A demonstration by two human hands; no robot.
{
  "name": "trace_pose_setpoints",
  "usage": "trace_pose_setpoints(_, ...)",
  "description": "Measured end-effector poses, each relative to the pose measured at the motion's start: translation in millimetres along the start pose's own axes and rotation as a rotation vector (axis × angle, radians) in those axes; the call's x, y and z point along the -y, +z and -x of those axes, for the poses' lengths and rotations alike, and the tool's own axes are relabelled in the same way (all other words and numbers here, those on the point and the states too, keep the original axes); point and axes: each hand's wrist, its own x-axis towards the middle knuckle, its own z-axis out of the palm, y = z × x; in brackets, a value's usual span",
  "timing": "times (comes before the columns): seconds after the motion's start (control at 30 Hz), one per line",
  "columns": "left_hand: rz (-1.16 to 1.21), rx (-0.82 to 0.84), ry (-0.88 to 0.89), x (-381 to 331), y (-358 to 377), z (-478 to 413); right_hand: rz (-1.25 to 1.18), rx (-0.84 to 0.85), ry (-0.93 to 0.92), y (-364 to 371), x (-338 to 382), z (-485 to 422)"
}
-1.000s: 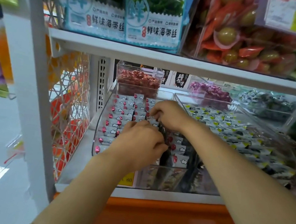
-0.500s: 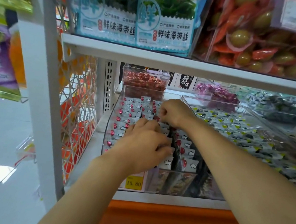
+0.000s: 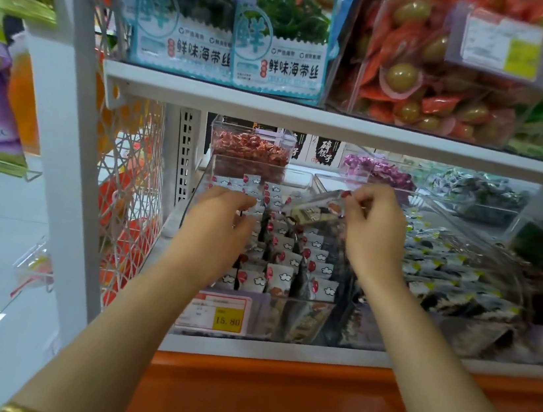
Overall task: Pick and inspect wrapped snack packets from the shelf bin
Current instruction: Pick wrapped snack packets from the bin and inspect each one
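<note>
Here right hand (image 3: pixel 373 233) pinches one snack packet (image 3: pixel 314 211) by its end, held tilted just above the clear bin (image 3: pixel 300 317); left hand (image 3: pixel 219 223) rests on the packet rows (image 3: pixel 289 267) inside, fingers bent, grip not discernible

The right hand (image 3: pixel 373 233) has been raised out of the bin (image 3: pixel 300 317). One packet (image 3: pixel 314 209) is now pinched at its end between its fingers (image 3: pixel 364 197) and held tilted above the others. The left hand (image 3: pixel 219 223) has been drawn apart from it toward the bin's left side, where its fingertips seem to rest on the packet tops, though blur leaves this uncertain.
</note>
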Motion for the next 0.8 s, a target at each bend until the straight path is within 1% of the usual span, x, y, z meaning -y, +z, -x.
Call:
trace_pose_setpoints(0.07, 0.115, 0.033, -0.053, -4, 1, 4, -0.074, -0.016, 0.072, -12, 3, 11)
trace_pose_setpoints(0.13, 0.228, 0.078, -0.105, -10, 3, 8, -0.165, 0.010, 0.163, -22, 5, 20)
trace_pose_setpoints(0.2, 0.270, 0.100, -0.120, -15, 5, 11, -0.276, 0.047, 0.259, -29, 7, 29)
trace_pose_setpoints(0.27, 0.342, 0.120, -0.138, -18, 6, 12, -0.437, 0.063, 0.360, -32, 8, 37)
trace_pose_setpoints(0.37, 0.511, 0.135, -0.225, -19, 6, 13, -0.714, 0.072, 0.504, -32, 9, 47)
trace_pose_setpoints(0.47, 0.659, 0.107, -0.318, -17, 6, 12, -1.010, 0.125, 0.653, -32, 9, 53)
trace_pose_setpoints(0.53, 0.751, 0.099, -0.381, -15, 4, 11, -1.145, 0.170, 0.724, -32, 9, 55)
trace_pose_setpoints(0.6, 0.900, 0.123, -0.437, -14, 2, 11, -1.204, 0.199, 0.762, -31, 9, 56)
trace_pose_setpoints(0.7, 1.170, 0.146, -0.490, -15, 0, 10, -1.176, 0.179, 0.780, -31, 9, 55)
trace_pose_setpoints(0.8, 1.284, 0.166, -0.475, -17, 1, 10, -1.206, 0.108, 0.811, -31, 9, 54)
